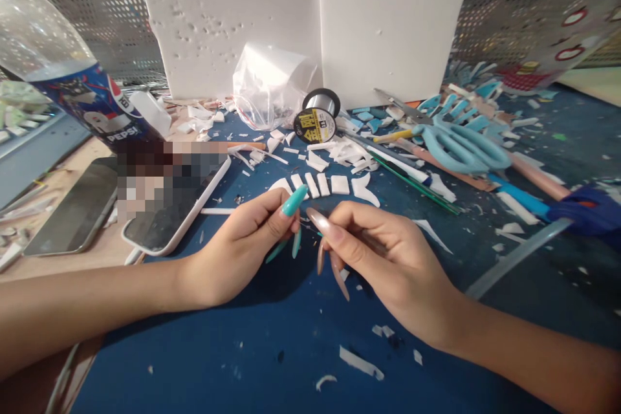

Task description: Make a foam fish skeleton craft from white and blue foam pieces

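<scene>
Above the dark-blue, flat worktop [194,362], the left hand [237,252] and right hand [392,265] are pinched, fingertips near each other; I cannot tell what they hold. Just beyond them lies a fish-shaped row of flat, white, foam-like pieces [323,185].

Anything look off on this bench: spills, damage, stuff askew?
Yes, litter: loose white scraps strewn on the blue mat, whereas the row of white pieces sits orderly. The left white panel behind is pitted, unlike the smoother right panel. The Pepsi bottle seems tilted; maybe lens distortion. No liquid spill visible.
</scene>
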Motion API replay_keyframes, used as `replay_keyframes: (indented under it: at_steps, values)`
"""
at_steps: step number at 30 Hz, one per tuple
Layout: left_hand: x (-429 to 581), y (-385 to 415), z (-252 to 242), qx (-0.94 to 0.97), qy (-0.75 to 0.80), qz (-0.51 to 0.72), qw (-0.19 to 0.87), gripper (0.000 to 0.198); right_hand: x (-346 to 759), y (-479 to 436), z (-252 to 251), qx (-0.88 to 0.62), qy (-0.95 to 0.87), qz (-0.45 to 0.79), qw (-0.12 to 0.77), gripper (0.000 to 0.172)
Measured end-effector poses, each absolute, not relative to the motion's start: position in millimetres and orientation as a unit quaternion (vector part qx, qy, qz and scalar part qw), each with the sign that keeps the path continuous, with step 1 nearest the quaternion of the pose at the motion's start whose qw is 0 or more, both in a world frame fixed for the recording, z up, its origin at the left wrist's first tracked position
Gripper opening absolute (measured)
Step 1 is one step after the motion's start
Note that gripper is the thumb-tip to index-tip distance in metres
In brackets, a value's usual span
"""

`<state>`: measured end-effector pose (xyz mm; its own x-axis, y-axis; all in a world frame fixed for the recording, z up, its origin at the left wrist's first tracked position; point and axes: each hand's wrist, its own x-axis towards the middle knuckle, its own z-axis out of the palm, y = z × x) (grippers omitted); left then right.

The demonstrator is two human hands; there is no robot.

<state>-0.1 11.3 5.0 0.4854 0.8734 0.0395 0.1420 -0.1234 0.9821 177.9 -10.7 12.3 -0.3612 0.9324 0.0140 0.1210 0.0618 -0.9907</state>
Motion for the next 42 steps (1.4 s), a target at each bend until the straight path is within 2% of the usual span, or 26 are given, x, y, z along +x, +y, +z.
replay_keyframes:
  at_steps: [18, 30, 42]
  values:
    - [-0.8, 10.9, 5.8, 0.674, 0.373, 0.321, 0.551, 0.027, 178.9, -10.8, 11.8, -0.418, -0.629, 0.544, 0.367, 0.028]
    - [-1.2, 11.8, 5.5, 0.687, 0.347, 0.329, 0.547, 0.035, 177.3, -9.2, 7.8, -0.439, -0.633, 0.524, 0.364, 0.028]
    - [0.9, 9.3, 8.8, 0.750, 0.395, 0.309, 0.432, 0.028, 176.2, -7.6, 8.3, -0.453, -0.660, 0.498, 0.333, 0.033]
